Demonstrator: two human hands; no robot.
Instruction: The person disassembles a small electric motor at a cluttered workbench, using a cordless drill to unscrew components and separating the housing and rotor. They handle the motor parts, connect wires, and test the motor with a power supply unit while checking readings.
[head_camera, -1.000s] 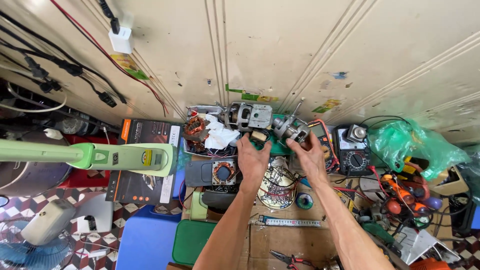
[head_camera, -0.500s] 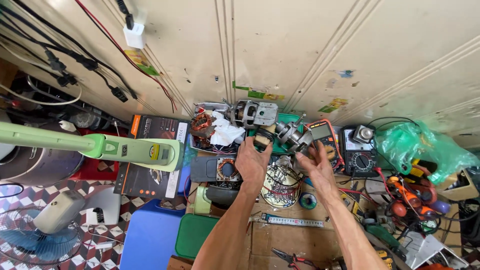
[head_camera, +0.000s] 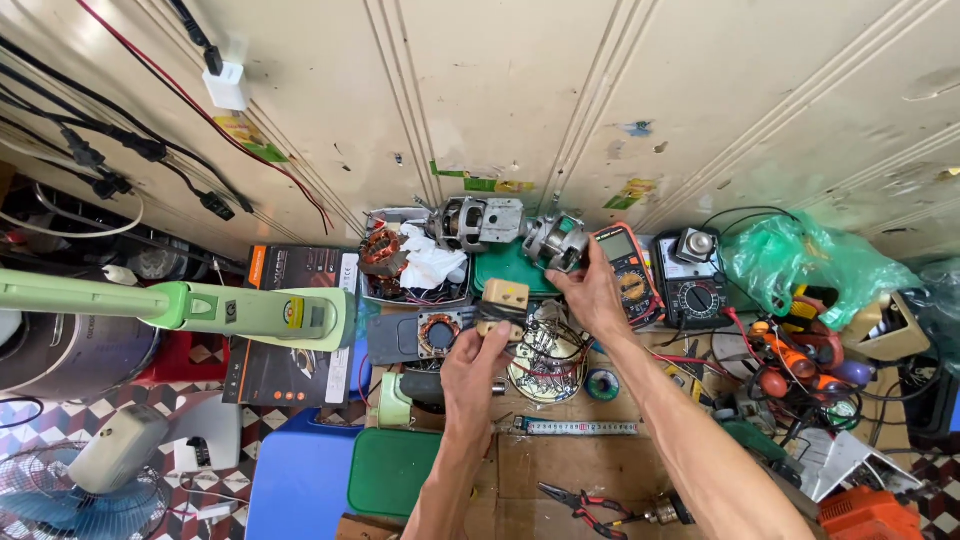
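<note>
My left hand (head_camera: 474, 366) grips a small beige box (head_camera: 505, 297) with black wires trailing from it, held over the cluttered bench. Farther back, my right hand (head_camera: 592, 292) is closed on a small grey motor (head_camera: 553, 242) close to the wall. A larger grey motor (head_camera: 476, 222) lies just left of it. Below the hands sits a round metal disc (head_camera: 545, 362) wrapped in red and black wires. A copper-wound stator (head_camera: 439, 333) rests beside my left hand.
An orange multimeter (head_camera: 632, 266) and a black multimeter (head_camera: 696, 288) lie right of my right hand. A tray (head_camera: 372, 292) holds a copper coil and white cloth. A light green pole (head_camera: 230, 310), green bag (head_camera: 800, 262), steel ruler (head_camera: 580, 427) and pliers (head_camera: 582, 499) surround the workspace.
My hands have drawn apart: the right one carried the small motor back toward the wall, and the left one now holds the beige box nearer to me.
</note>
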